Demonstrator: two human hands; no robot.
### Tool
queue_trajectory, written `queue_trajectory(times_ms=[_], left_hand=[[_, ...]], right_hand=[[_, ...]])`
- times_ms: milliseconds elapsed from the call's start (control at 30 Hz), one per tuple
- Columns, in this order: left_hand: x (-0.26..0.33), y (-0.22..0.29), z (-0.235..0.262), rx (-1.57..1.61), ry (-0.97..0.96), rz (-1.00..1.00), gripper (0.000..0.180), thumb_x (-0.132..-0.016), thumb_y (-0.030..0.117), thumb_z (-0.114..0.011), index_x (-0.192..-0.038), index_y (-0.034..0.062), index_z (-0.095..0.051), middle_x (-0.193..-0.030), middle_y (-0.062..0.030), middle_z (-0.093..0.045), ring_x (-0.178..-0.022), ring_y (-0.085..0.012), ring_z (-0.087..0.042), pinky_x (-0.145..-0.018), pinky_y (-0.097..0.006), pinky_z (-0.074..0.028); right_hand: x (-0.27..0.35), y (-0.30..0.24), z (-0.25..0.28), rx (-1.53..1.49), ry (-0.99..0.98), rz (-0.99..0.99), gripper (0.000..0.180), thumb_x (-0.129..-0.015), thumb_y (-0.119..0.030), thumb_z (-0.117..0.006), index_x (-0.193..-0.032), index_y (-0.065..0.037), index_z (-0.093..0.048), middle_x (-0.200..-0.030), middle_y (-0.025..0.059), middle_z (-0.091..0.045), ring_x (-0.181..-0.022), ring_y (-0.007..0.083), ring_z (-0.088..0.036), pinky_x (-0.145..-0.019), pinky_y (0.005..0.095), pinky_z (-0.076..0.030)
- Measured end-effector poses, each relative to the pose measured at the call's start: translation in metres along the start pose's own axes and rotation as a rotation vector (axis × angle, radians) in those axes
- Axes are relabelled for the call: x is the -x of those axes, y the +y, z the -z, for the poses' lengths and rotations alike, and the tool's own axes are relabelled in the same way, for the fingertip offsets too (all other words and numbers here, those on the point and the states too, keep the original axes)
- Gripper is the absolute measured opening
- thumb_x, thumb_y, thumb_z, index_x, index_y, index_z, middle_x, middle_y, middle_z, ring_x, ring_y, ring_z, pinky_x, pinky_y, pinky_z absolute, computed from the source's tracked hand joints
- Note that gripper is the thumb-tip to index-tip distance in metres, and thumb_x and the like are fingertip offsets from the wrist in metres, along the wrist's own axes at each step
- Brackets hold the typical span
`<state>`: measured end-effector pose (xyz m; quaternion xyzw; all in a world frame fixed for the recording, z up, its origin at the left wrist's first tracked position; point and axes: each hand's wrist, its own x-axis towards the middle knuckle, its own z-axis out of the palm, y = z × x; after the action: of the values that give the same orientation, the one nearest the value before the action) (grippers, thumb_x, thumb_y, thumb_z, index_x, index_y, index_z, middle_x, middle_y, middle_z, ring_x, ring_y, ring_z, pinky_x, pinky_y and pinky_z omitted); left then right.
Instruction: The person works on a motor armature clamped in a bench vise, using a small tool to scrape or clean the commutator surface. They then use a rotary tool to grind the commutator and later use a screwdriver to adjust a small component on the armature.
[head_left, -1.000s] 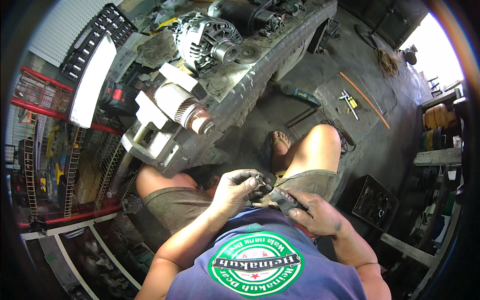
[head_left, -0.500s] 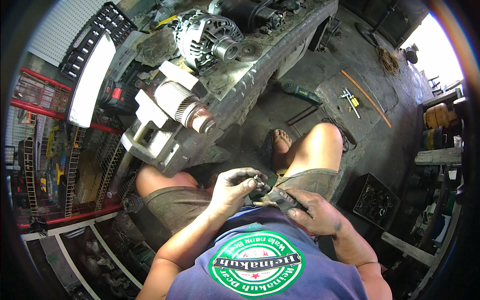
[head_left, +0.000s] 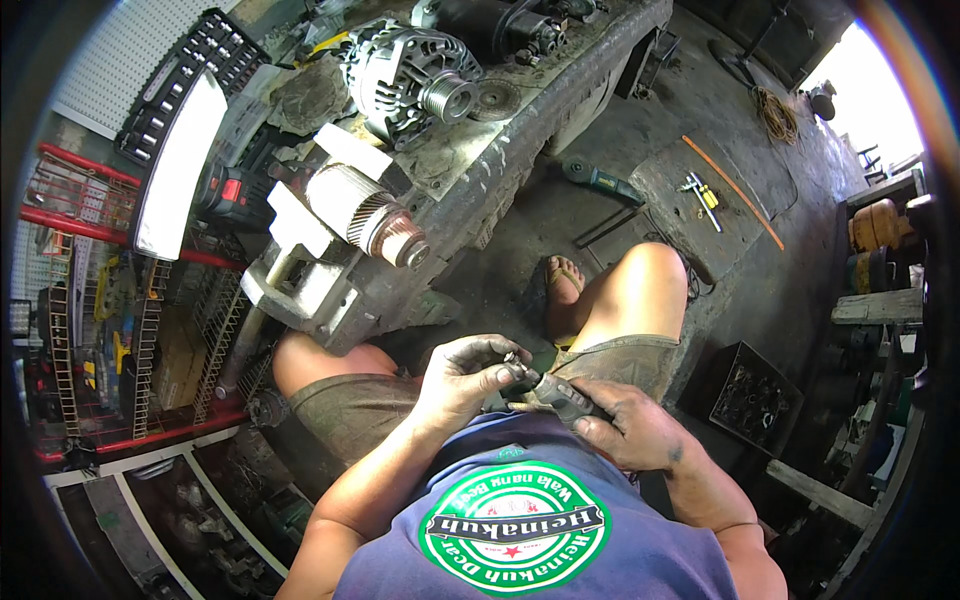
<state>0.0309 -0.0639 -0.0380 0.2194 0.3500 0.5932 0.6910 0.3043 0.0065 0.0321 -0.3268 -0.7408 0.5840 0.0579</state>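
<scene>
My right hand (head_left: 628,425) is wrapped around a grey, rounded handheld tool (head_left: 564,396) that looks like a small rotary tool. In front of its tip, my left hand (head_left: 466,376) pinches a small dark metal piece (head_left: 516,366) between thumb and fingers. The piece is too small to name. Both hands meet close together over my lap, just above the shirt. Ahead and to the left, a copper-ended armature (head_left: 350,208) rests clamped in a vise (head_left: 300,290) at the bench corner.
An alternator (head_left: 405,88) sits on the workbench (head_left: 560,95) beside a socket set (head_left: 190,85) and a bright lamp panel (head_left: 182,165). On the floor lie an angle grinder (head_left: 603,183), a yellow-handled tool (head_left: 706,197) and an orange strip (head_left: 735,193). A metal box of parts (head_left: 755,400) stands right.
Both hands keep almost the same place and grip. The view has shifted very slightly; nothing was picked up or let go.
</scene>
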Motion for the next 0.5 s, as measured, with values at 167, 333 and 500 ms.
queue_trajectory(times_ms=[167,333,500], left_hand=[[-0.0015,0.0005,-0.0026,-0.054,0.033,0.028,0.022,-0.101,0.005,-0.077,-0.120,-0.0050,-0.072,-0.116,-0.0139,-0.076,-0.105,-0.0198,-0.074,-0.098,-0.036,-0.061],[-0.0027,-0.0005,0.0004,-0.177,-0.058,-0.038,0.019,-0.103,0.008,-0.076,-0.118,-0.0035,-0.073,-0.110,-0.0072,-0.075,-0.102,-0.0147,-0.071,-0.093,-0.032,-0.059],[-0.0013,0.0019,-0.0004,-0.340,-0.011,-0.063,0.022,-0.102,0.013,-0.079,-0.116,-0.0028,-0.073,-0.107,-0.0071,-0.075,-0.099,-0.0145,-0.071,-0.091,-0.032,-0.058]], right_hand=[[-0.0013,0.0001,-0.0005,0.063,0.014,0.004,0.055,-0.101,-0.023,-0.069,-0.146,0.007,-0.058,-0.140,0.0295,-0.067,-0.132,0.0447,-0.064,-0.116,0.0476,-0.048],[-0.0020,0.0008,-0.0015,0.045,-0.009,-0.005,0.055,-0.101,-0.022,-0.069,-0.145,0.008,-0.057,-0.139,0.0305,-0.066,-0.132,0.0451,-0.064,-0.115,0.0481,-0.049],[-0.0041,0.0000,-0.0036,0.080,0.011,0.018,0.056,-0.101,-0.023,-0.068,-0.145,0.010,-0.056,-0.138,0.0310,-0.066,-0.131,0.0451,-0.064,-0.114,0.0484,-0.049]])
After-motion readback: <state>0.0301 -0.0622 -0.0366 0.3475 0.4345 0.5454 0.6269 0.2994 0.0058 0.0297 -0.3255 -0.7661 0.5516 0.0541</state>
